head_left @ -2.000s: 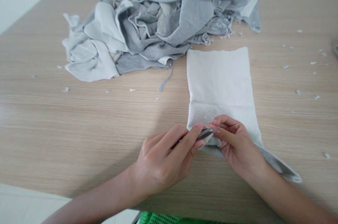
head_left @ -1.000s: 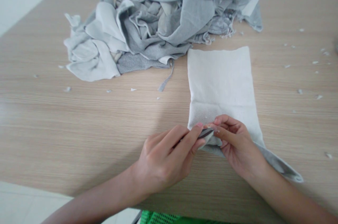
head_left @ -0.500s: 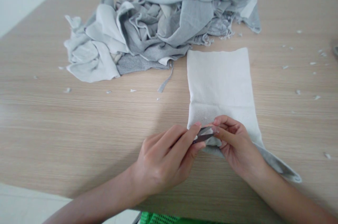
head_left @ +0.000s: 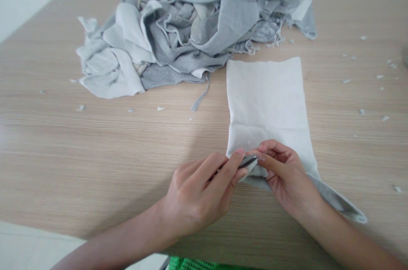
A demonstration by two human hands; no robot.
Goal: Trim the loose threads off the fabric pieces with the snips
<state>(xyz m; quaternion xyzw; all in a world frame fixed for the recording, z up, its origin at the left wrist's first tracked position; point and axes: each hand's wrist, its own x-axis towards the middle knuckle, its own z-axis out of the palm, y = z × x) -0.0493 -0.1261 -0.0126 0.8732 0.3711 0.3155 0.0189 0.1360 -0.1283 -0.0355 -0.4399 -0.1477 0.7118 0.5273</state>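
An indoor cloth-working area, possibly a small workshop, though a home cannot be ruled out. A wood-grain tabletop (head_left: 121, 151) carries a crumpled heap of grey and white fabric (head_left: 191, 32) at twelve o'clock and pale scraps (head_left: 361, 111) at three and nine; metal blades (head_left: 248, 161) are handheld near four. Pale tiled floor (head_left: 28, 244) shows at eight, green perforated material (head_left: 196, 264) at six.

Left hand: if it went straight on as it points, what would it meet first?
Likely the right hand, just past the tips of the blades; depth there is unclear.
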